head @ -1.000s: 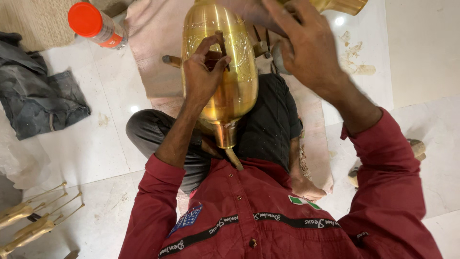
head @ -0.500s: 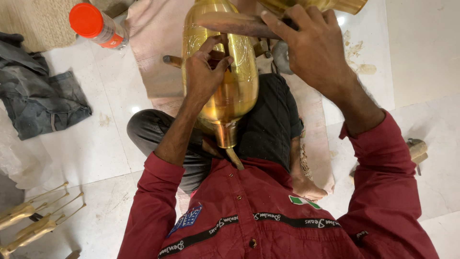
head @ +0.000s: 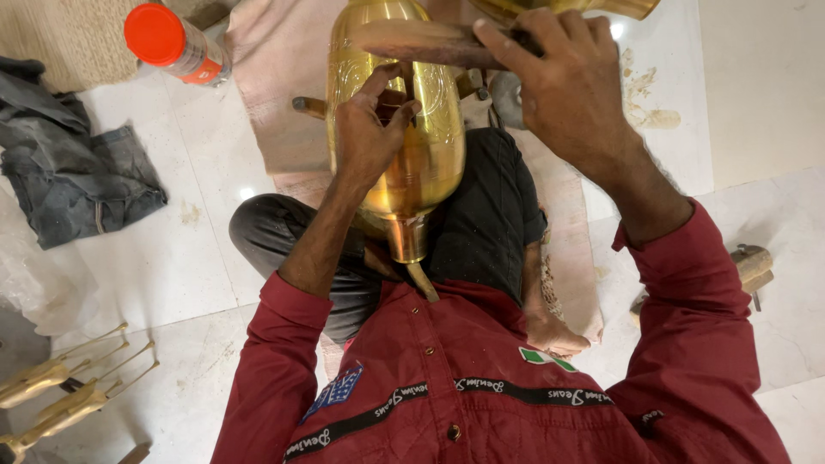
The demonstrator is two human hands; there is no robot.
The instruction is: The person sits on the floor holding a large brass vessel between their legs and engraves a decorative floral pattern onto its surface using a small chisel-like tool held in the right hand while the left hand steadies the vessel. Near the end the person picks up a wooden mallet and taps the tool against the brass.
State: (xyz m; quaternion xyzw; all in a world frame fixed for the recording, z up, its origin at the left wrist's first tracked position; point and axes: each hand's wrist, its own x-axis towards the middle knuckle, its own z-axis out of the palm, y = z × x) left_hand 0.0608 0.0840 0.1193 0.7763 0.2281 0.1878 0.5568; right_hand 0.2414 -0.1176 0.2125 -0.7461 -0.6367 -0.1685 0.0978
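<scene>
A worker's left hand (head: 371, 129) pinches a slim dark tool (head: 411, 93) between thumb and fingers and presses its tip against the engraved flank of a tall brass vessel (head: 397, 146), while the right hand (head: 567, 90) is clenched around a worn wooden mallet (head: 430, 43) held crosswise just above that tool. The vessel rests upright in the seated person's lap, its long axis running from the narrow neck near the red shirt (head: 481, 387) away to the broad shoulder at the top of the frame; the mallet's shaft lies across that axis, head toward the left, so the pinched tool sits directly beneath it, and the left hand is the nearer of the two to the brass surface. Black trousers (head: 490, 198) and a bare foot (head: 559, 331) frame the vessel below. To the left there is open pale tiled floor (head: 172, 258), with a crumpled grey cloth (head: 77, 180) and an orange-capped bottle (head: 176, 47) well apart from the work; small brass pieces (head: 60, 395) lie near the lower left corner. On the right, another wooden-handled tool (head: 748, 266) lies on the floor beside the raised elbow, close to the sleeve but apart from it
</scene>
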